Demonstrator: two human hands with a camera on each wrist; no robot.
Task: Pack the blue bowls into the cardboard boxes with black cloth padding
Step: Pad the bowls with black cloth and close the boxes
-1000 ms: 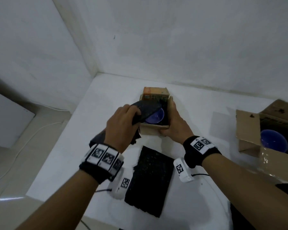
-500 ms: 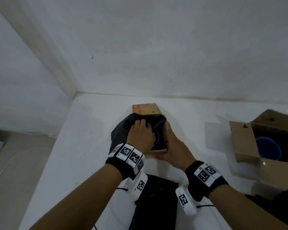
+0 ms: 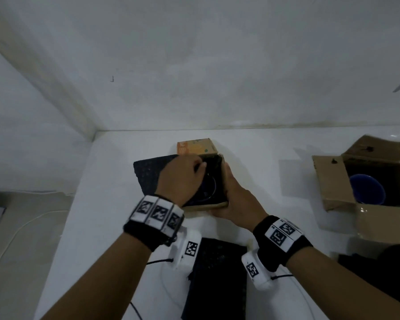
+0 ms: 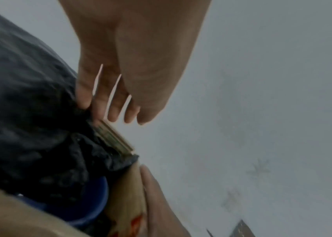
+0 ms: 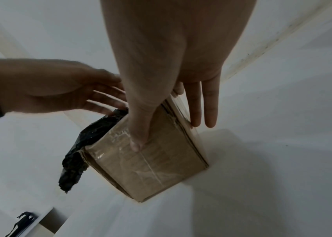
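A small cardboard box [image 3: 208, 205] stands mid-table with a blue bowl [image 4: 92, 200] inside, mostly hidden by a black cloth [image 3: 148, 176] that drapes out over its left side. My left hand [image 3: 194, 167] lies over the box opening. Its straight fingers [image 4: 100, 109] press the cloth down at the far rim. My right hand [image 3: 231, 195] holds the box [image 5: 151, 160] at its near right corner, thumb on the front face and fingers along the right face. A second open box [image 3: 333, 181] at the right holds another blue bowl [image 3: 366, 189].
A flat black cloth [image 3: 217, 278] lies on the white table [image 3: 116, 204] just in front of the box, between my wrists. More dark cloth [image 3: 379, 271] sits at the front right. White walls close the table at the back and left.
My left hand has drawn the black cloth over the bowl and moved to the box's far rim. The bowl is now mostly covered. My right hand still holds the box.
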